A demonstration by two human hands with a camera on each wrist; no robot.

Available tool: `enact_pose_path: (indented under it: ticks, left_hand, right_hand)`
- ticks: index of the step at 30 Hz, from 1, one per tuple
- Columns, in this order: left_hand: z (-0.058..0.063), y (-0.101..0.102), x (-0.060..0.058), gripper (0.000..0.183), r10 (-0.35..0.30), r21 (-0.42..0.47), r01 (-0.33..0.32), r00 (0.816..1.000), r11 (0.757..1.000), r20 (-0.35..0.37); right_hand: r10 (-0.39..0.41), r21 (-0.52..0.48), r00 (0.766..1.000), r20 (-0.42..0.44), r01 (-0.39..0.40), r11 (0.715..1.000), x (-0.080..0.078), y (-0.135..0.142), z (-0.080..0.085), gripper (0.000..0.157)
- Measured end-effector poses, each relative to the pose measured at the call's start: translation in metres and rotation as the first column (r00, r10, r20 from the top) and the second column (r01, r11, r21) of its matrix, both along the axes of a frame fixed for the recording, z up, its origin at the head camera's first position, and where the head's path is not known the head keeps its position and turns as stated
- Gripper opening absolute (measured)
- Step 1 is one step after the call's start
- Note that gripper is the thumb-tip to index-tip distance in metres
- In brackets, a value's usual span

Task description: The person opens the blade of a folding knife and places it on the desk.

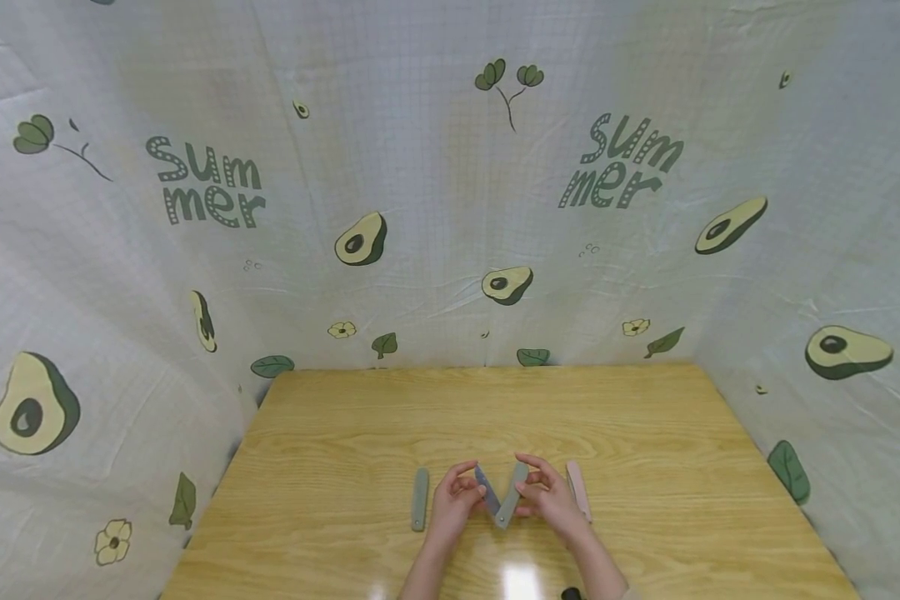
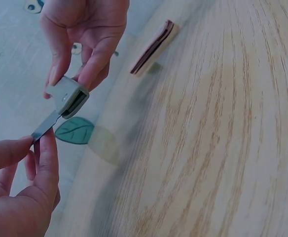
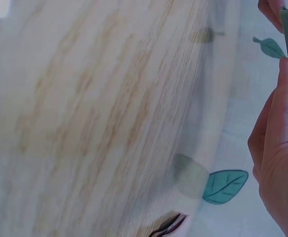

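Note:
Above the table, both hands hold a half-unfolded pocket knife with a grey-green handle [image 1: 513, 496], its blade and handle making a V in the head view. My left hand [image 1: 453, 500] pinches the grey blade [image 2: 46, 126] between thumb and fingers. The handle is gripped by my right hand [image 1: 553, 498], thumb on one side and fingers on the other. In the left wrist view the handle's dark slot faces the camera. A second grey-green folded knife [image 1: 419, 499] lies left of my left hand. To the right of my right hand lies a pink one [image 1: 579, 492].
The wood-grain table [image 1: 330, 433] is bordered at the back and sides by a pale cloth [image 1: 435, 167] printed with avocados and leaves. A small black object [image 1: 571, 593] shows at the bottom edge, beside the right forearm.

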State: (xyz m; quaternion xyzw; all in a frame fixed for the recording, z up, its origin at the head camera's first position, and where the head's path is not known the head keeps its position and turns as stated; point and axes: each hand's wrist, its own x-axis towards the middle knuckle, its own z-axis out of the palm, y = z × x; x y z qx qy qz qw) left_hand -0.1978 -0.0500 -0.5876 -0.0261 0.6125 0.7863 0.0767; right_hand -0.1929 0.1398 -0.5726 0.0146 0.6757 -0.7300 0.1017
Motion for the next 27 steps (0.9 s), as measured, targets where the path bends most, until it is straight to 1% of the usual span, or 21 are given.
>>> enact_pose_path:
  ticks: [5, 12, 20, 24, 27]
  left_hand:
    - [0.0004, -0.0006, 0.0016, 0.05, 0.021, -0.002, -0.021, 1.0, 1.0, 0.009]
    - [0.0024, -0.0014, 0.0016, 0.05, 0.044, -0.007, -0.043, 0.997, 0.999, 0.062]
    - [0.0028, -0.0009, 0.0021, 0.051, 0.073, 0.009, -0.073, 0.996, 0.997, 0.057]
    - [0.0039, -0.0005, 0.0022, 0.052, 0.09, -0.002, -0.09, 0.994, 0.996, 0.069]
    - [0.0043, -0.0002, 0.0025, 0.052, 0.104, -0.015, -0.104, 0.993, 0.994, 0.062]
  right_hand:
    - [-0.028, -0.011, 1.0, 0.005, 0.028, 1.0, 0.0005, -0.0009, 0.0003, 0.054]
    - [-0.045, -0.02, 0.999, 0.008, 0.046, 0.999, 0.0003, -0.0017, -0.0007, 0.053]
    - [-0.082, -0.033, 0.996, 0.018, 0.083, 0.996, 0.002, -0.0027, 0.0018, 0.052]
    - [-0.108, -0.037, 0.994, 0.026, 0.109, 0.993, 0.0023, -0.004, 0.0027, 0.051]
    - [-0.132, -0.04, 0.991, 0.031, 0.133, 0.99, 0.0019, -0.005, 0.0015, 0.05]
